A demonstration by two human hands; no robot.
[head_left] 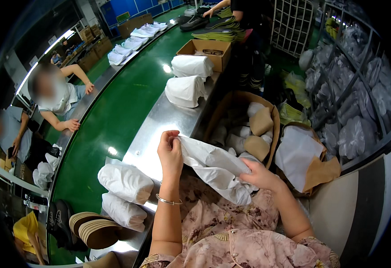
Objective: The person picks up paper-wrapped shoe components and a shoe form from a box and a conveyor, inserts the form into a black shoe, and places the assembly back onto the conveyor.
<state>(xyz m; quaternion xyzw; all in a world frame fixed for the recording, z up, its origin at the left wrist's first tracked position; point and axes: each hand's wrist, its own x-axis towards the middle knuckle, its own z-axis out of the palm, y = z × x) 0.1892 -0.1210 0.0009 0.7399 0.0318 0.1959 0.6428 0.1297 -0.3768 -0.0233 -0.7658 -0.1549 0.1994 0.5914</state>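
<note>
Long green flat belt [119, 100] curves at left; at its right, above the pink floral garment [220, 219], 1 crumpled thin white sheet [211, 158] spans between left hand [170, 152] and right hand [263, 176], both pinching it with closed fingers; gentle even tension should limit creases

1. Sheet [209, 163], centre: plain white.
2. Bundles [125, 181], lower left and upper centre: also white.
3. Garment [258, 245], bottom centre: dusty pink, floral and fan print.
4. Belt [124, 102], left half: solid green.
5. Stacked insoles [217, 35], top centre: lime green, dark tops.
6. Shoes [62, 219], lower left: black.
7. Carton [222, 61], upper centre: plain brown.
8. Panels [137, 5], top left: blue.
</note>
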